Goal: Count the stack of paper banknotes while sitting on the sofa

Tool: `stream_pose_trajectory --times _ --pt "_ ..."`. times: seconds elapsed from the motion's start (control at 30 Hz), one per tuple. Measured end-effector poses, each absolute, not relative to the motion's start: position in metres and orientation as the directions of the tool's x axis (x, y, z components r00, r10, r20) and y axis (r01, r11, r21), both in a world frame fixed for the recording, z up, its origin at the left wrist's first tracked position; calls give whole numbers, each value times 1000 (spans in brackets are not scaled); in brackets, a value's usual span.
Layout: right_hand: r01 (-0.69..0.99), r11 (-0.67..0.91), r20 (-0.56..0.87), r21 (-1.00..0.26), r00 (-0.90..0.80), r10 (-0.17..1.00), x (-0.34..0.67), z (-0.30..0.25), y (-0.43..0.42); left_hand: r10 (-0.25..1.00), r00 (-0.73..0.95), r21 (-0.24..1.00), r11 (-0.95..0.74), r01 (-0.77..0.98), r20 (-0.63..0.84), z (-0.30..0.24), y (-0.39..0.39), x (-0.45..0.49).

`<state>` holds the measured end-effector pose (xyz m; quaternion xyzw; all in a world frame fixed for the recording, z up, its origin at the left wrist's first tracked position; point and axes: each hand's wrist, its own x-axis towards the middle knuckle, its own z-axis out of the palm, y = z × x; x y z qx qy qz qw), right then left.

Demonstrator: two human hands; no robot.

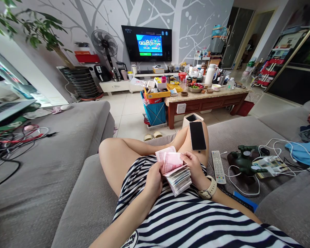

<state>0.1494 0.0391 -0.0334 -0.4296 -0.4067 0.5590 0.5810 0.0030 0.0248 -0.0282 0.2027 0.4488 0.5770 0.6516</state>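
Observation:
My left hand [154, 177] is closed, its thumb pressed on the left edge of a thick stack of banknotes [179, 182]. Pinched at the upper right corner of a pink banknote [172, 162] are the fingers of my right hand [193, 167], which wears a watch with a beige strap [208, 187]. Another pink note sticks out behind it. The lower part of the stack fans out in many layers over my striped clothing. A smartphone [197, 136] with a dark screen rests on my right leg, just beyond the right hand.
On the sofa [82, 203] to my right lie a remote control [218, 167], a dark green device [245, 160] and white cables. Tangled cables [12, 141] and a laptop [7, 112] are at the left. Ahead stands a crowded coffee table [206, 100] beside a blue bin [155, 113].

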Motion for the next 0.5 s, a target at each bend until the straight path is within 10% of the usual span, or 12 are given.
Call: stream_pose_trajectory --times 0.5 --pt "-356 -15 -19 -934 8 1000 149 -27 35 920 -70 735 260 -626 -385 -30 26 4"
